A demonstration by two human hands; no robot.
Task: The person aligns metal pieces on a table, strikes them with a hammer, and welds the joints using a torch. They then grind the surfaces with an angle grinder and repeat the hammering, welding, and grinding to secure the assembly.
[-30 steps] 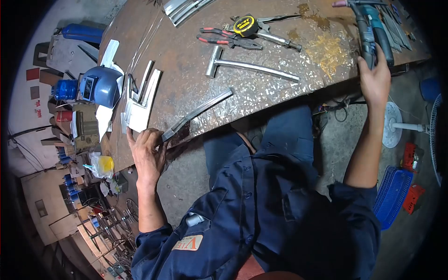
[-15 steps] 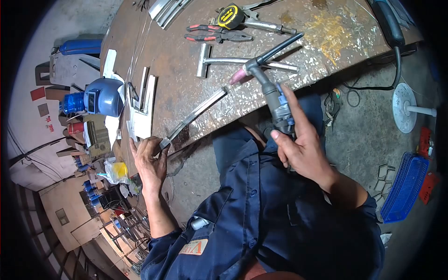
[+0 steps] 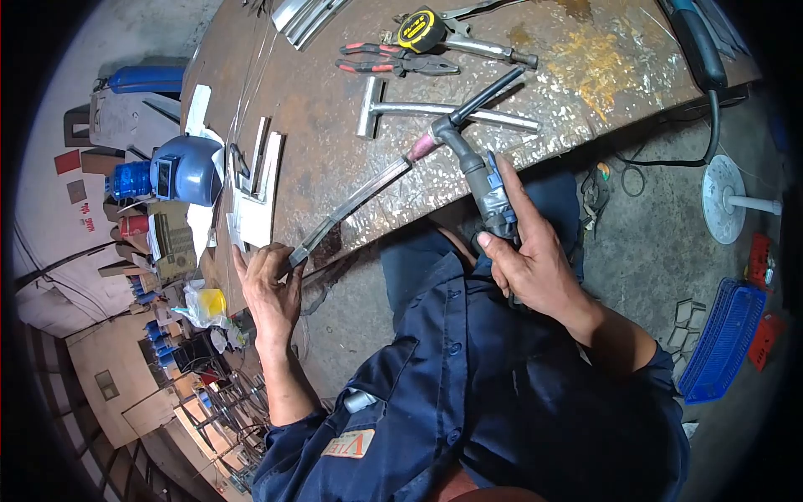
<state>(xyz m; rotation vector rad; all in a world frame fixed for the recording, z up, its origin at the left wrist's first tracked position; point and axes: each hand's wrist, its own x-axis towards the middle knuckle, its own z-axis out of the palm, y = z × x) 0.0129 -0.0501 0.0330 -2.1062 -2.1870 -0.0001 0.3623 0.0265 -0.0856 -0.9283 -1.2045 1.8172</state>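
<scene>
Head view, held torch (image 3: pixel 478 177) perhaps touching bar (image 3: pixel 366 196)

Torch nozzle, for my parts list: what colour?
The torch nozzle is pink, shown in the head view.

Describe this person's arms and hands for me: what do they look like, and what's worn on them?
The left hand and right hand are bare; no gloves or watch show. The left sleeve and right sleeve are dark navy, ending near the elbow, part of a matching buttoned shirt.
</scene>
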